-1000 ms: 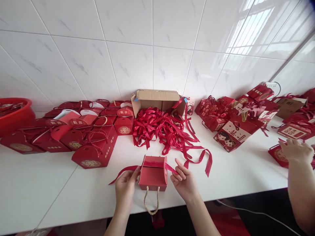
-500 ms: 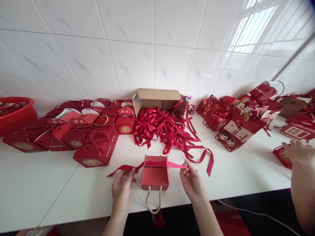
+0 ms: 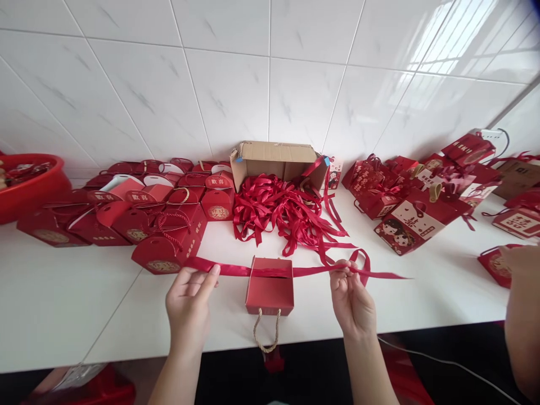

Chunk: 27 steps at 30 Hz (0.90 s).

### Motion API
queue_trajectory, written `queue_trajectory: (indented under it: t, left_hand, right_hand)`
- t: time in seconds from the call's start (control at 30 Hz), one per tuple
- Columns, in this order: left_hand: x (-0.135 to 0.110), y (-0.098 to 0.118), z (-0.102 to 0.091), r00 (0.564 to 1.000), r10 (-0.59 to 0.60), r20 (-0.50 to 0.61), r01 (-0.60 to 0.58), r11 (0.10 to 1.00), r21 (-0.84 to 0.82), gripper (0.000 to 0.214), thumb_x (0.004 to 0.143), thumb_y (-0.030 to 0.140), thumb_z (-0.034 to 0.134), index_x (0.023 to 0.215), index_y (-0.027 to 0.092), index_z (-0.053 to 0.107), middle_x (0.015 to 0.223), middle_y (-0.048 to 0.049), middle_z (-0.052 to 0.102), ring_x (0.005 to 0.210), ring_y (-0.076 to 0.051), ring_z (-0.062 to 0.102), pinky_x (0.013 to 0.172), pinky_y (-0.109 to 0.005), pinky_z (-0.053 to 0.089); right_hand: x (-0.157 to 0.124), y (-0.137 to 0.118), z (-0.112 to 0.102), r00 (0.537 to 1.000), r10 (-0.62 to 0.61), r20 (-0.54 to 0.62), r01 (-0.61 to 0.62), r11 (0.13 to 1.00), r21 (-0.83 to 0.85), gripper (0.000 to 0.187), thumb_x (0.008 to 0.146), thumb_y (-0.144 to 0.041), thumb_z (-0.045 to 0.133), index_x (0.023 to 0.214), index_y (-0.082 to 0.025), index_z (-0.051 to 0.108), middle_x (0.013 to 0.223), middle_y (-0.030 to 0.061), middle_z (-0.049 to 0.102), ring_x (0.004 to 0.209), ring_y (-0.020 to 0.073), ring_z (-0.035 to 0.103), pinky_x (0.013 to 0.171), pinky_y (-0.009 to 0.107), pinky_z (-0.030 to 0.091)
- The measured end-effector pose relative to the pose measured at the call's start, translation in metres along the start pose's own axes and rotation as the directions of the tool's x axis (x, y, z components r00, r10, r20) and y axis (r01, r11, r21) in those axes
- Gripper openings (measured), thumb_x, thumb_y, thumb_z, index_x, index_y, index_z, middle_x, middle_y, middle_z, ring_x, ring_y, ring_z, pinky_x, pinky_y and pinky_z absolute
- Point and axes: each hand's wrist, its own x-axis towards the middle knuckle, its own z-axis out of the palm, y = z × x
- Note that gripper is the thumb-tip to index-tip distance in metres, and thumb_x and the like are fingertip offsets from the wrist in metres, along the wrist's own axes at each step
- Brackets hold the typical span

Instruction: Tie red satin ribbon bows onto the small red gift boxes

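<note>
A small red gift box with a beige rope handle lies on the white table near its front edge. A long red ribbon is stretched level across the box's far end. My left hand pinches the ribbon left of the box. On the other side, my right hand pinches it, with the ribbon's tail reaching further right. Both hands are spread well apart.
A heap of red ribbons spills from a cardboard box behind. Folded red boxes crowd the back left, printed gift bags the back right. A red basin stands far left. Another person's arm is at the right edge.
Both hands have moved apart and pulled the ribbon taut and straight across the box. The view has shifted slightly downward.
</note>
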Motion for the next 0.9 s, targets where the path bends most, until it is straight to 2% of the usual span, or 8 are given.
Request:
queue_trajectory:
  t: [0.2,0.4,0.57,0.7,0.9]
  left_hand:
    - [-0.002,0.005,0.005,0.999,-0.003,0.032,0.001,0.999,0.043,0.028,0.061,0.031,0.085,0.069,0.019,0.061,0.062,0.0032,0.06,0.06,-0.011,0.054,0.062,-0.023,0.047]
    - [0.002,0.006,0.005,0.995,0.083,0.056,-0.081,0.996,-0.041,0.023,0.068,0.032,0.08,0.078,0.02,0.064,0.072,0.0014,0.064,0.065,-0.012,0.055,0.06,-0.024,0.046]
    - [0.01,0.021,0.012,0.98,0.177,0.089,-0.169,0.981,-0.093,0.02,0.072,0.032,0.078,0.075,0.019,0.063,0.065,0.0025,0.061,0.061,-0.012,0.054,0.061,-0.025,0.045]
    - [0.015,0.04,0.024,0.963,0.251,0.096,-0.235,0.959,-0.157,0.018,0.072,0.03,0.078,0.078,0.021,0.063,0.066,0.0025,0.061,0.063,-0.013,0.055,0.061,-0.025,0.044]
    - [0.019,0.067,0.045,0.915,0.335,0.225,-0.303,0.939,-0.162,0.016,0.07,0.026,0.075,0.083,0.021,0.067,0.076,0.0002,0.064,0.071,-0.015,0.059,0.067,-0.026,0.046]
  right_hand:
    - [0.002,-0.007,0.012,0.997,-0.062,-0.038,0.06,0.997,-0.037,0.029,0.061,-0.017,0.086,0.084,-0.021,0.067,0.084,-0.0016,0.062,0.07,0.0062,0.061,0.067,0.014,0.059]
    - [0.007,-0.013,0.025,0.99,-0.138,0.034,0.142,0.977,-0.158,0.018,0.068,-0.017,0.08,0.081,-0.021,0.067,0.081,-0.0023,0.064,0.067,0.0068,0.058,0.061,0.018,0.053]
    - [0.015,-0.024,0.047,0.958,-0.226,0.176,0.269,0.92,-0.284,0.014,0.07,-0.017,0.077,0.08,-0.021,0.068,0.075,-0.002,0.065,0.063,0.0084,0.057,0.059,0.021,0.048]
    - [0.017,-0.028,0.068,0.927,-0.22,0.303,0.327,0.871,-0.367,0.01,0.074,-0.025,0.075,0.078,-0.022,0.066,0.069,-0.0023,0.063,0.06,0.0096,0.055,0.059,0.022,0.046]
    - [0.021,-0.02,0.09,0.863,-0.26,0.433,0.47,0.727,-0.5,0.015,0.079,-0.032,0.072,0.079,-0.021,0.062,0.064,-0.0034,0.058,0.057,0.0096,0.05,0.057,0.022,0.041]
